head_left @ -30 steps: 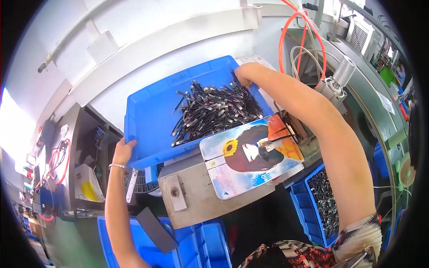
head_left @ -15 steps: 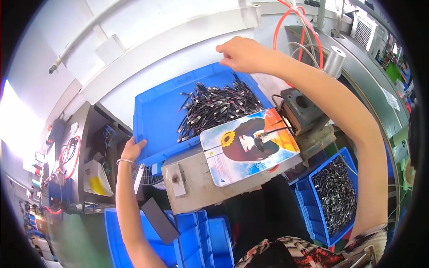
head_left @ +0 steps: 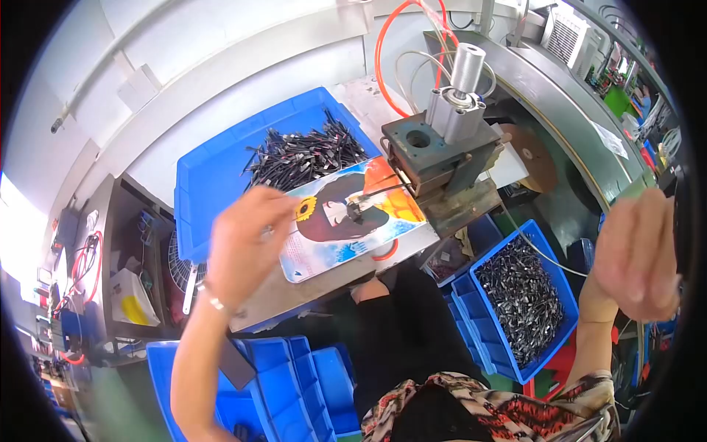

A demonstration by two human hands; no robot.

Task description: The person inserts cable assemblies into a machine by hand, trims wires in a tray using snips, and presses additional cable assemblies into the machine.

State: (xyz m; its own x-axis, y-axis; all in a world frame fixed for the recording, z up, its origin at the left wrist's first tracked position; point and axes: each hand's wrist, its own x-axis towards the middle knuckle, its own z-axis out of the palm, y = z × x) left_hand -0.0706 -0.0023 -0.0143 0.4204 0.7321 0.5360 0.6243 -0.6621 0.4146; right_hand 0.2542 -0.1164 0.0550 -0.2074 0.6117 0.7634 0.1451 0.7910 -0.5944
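My left hand (head_left: 250, 239), blurred, hovers over the left end of a picture-printed board (head_left: 335, 254), its fingers bent. Out at the far right my right hand (head_left: 637, 254) is raised apart from the workbench and smeared by motion. Whether either hand holds something small I cannot tell. Behind the board, a shallow blue tray (head_left: 210, 173) bears a heap of short black cables (head_left: 305, 155) with light-coloured ends. At the board's right end stands a metal press fixture (head_left: 423, 151) with a silver cylinder on top.
A blue bin (head_left: 557, 331) full of small dark parts stands low on the right. More blue bins (head_left: 280, 379) are at the lower left. Orange tubing (head_left: 379, 62) rises behind the press. A shelf unit (head_left: 110, 250) stands at left, and a green-topped bench (head_left: 545, 96) runs along the right.
My left hand has left the tray's left edge and come over the board. My right hand has swung from the tray's far side to the far right. The view has shifted rightward.
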